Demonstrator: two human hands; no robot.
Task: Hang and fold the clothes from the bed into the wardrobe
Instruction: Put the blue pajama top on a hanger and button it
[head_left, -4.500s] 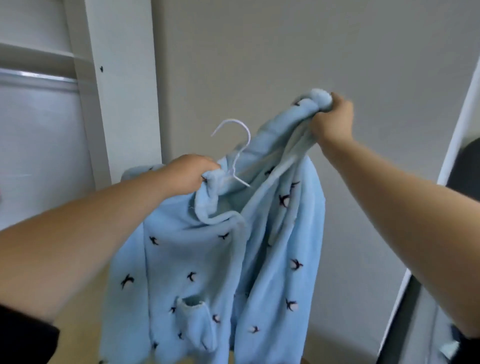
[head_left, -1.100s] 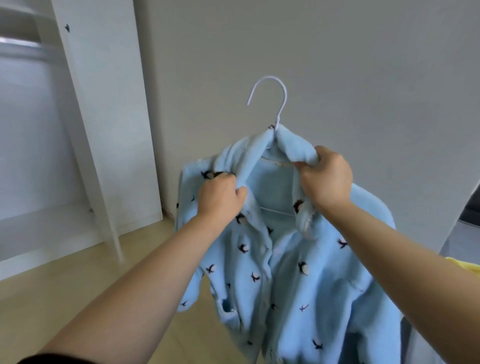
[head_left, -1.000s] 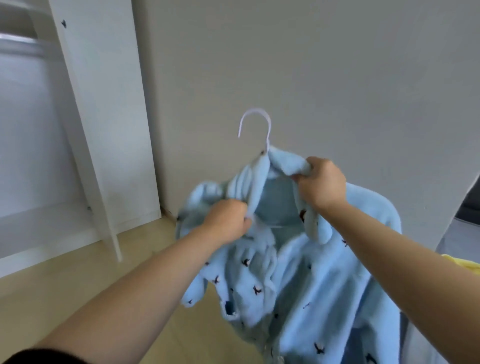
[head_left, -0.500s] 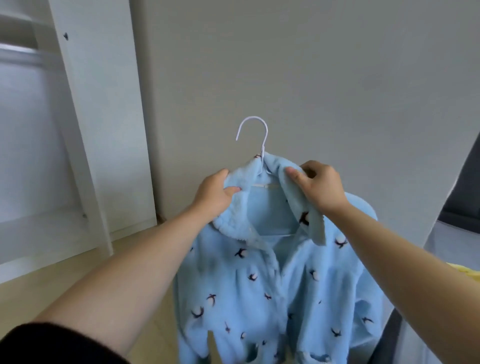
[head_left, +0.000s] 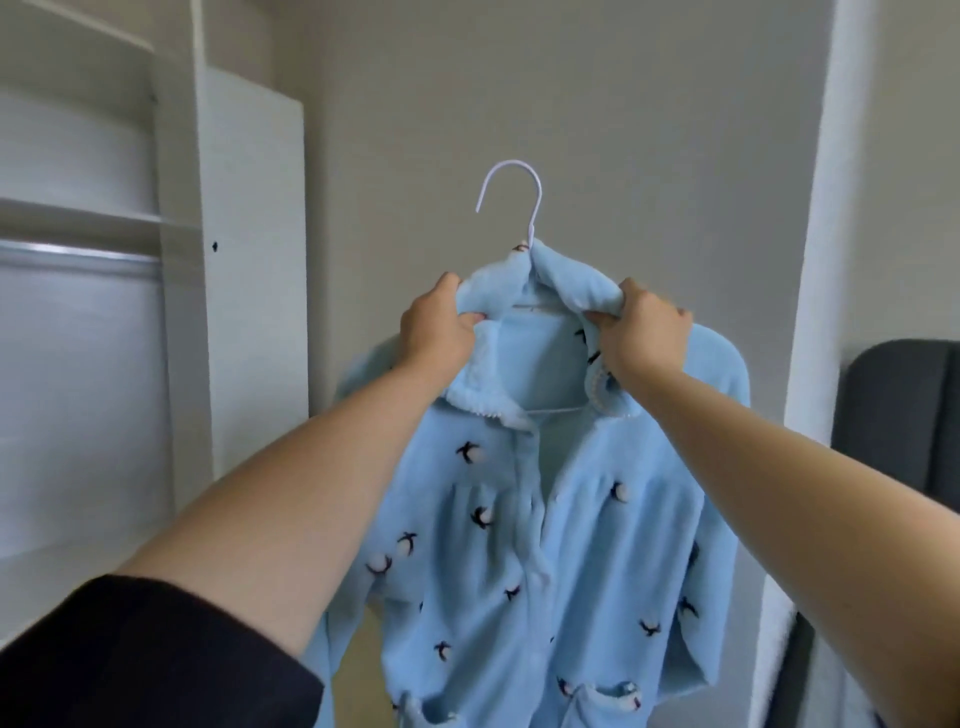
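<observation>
Presently both hands, left hand (head_left: 434, 325) and right hand (head_left: 641, 327), pinch the collar of the blue pyjama top (head_left: 540, 519) on its hanger (head_left: 511, 200); wardrobe rail (head_left: 78, 253) lies at nine o'clock, nearer the left hand.

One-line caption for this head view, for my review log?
Both hands, left and right, grip the collar of a light blue pyjama top on a white hanger, beside the open wardrobe.

One of each, two hands
One blue pyjama top (head_left: 540, 519), one white hanger (head_left: 511, 202) above it, two hands: left hand (head_left: 434, 327), right hand (head_left: 641, 327), one dark chair (head_left: 893, 415)
</observation>
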